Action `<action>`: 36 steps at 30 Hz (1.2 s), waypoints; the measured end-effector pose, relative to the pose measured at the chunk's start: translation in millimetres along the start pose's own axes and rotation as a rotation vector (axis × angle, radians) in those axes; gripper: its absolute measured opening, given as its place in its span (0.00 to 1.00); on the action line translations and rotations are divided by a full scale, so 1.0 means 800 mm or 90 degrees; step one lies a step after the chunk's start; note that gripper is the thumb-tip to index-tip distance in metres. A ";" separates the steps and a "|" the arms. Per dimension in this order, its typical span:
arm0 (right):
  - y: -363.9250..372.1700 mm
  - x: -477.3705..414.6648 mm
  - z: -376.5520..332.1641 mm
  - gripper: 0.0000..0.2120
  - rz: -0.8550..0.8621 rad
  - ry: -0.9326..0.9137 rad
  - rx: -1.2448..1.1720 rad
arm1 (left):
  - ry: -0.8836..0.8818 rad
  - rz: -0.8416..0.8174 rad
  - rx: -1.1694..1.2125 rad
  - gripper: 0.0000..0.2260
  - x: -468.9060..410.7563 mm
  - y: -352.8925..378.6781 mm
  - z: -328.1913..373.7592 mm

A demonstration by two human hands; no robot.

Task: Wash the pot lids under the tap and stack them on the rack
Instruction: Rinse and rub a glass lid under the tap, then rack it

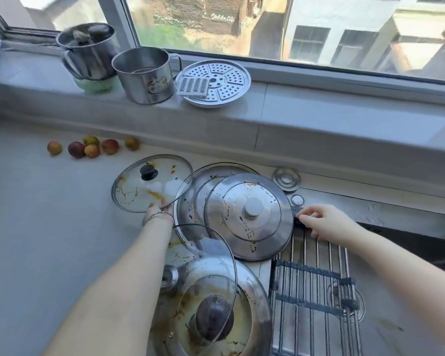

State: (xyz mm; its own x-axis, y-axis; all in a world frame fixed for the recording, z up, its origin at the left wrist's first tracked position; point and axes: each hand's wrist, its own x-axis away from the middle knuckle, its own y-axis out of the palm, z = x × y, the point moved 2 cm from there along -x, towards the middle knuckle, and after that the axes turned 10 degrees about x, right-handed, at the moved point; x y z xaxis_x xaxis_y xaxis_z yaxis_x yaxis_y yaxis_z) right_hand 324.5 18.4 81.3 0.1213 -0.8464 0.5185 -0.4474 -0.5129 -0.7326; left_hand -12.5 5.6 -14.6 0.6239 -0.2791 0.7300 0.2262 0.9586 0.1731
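Several dirty pot lids lie on the grey counter. My left hand (159, 209) grips the near rim of a stained glass lid (152, 182) with a black knob, tilted up at the back left. Right of it a steel lid (248, 215) with a white knob lies on a larger steel lid (190, 199). Nearer me, another glass lid (208, 255) with a dark knob leans over a wide steel lid (254, 317). My right hand (324, 222) rests with curled fingers on the far end of the roll-up wire rack (316, 286) laid over the sink.
Several small fruits (91, 147) lie at the counter's back left. On the window sill stand two steel pots (144, 75) and a perforated steamer plate (216, 82). A small steel disc (286, 179) sits by the wall. The dark sink basin (409, 242) opens at the right.
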 end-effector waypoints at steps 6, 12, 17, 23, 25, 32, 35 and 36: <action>-0.001 0.003 0.003 0.07 -0.004 -0.008 -0.023 | 0.003 0.005 0.171 0.04 0.040 0.010 0.036; -0.018 0.021 0.038 0.05 0.004 -0.028 -0.067 | 0.164 -0.141 0.050 0.13 0.143 -0.007 0.057; -0.042 0.046 0.109 0.06 0.012 -0.033 -0.071 | 0.201 -0.330 -0.003 0.11 0.264 -0.015 0.029; -0.086 0.091 0.237 0.05 0.031 -0.031 -0.044 | 0.244 -0.362 -0.174 0.09 0.372 0.000 -0.096; -0.101 0.107 0.287 0.05 0.035 -0.031 -0.007 | 0.230 -0.360 -0.226 0.08 0.401 0.005 -0.152; -0.155 0.120 0.450 0.13 0.120 0.115 0.020 | 0.231 -0.319 -0.330 0.14 0.488 0.010 -0.307; -0.177 0.108 0.482 0.21 0.129 0.185 0.000 | 0.225 -0.299 -0.333 0.13 0.507 0.016 -0.344; -0.184 0.103 0.487 0.22 0.133 0.206 -0.017 | 0.230 -0.294 -0.343 0.13 0.511 0.020 -0.352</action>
State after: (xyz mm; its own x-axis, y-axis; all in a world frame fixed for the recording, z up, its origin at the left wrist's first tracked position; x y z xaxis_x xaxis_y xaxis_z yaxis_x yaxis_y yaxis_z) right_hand 745.8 -31.9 60.0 -0.2596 -0.8410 0.4747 -0.4568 -0.3262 -0.8276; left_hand 456.7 -109.1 100.2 0.5616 -0.7312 0.3873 0.7942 0.6077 -0.0042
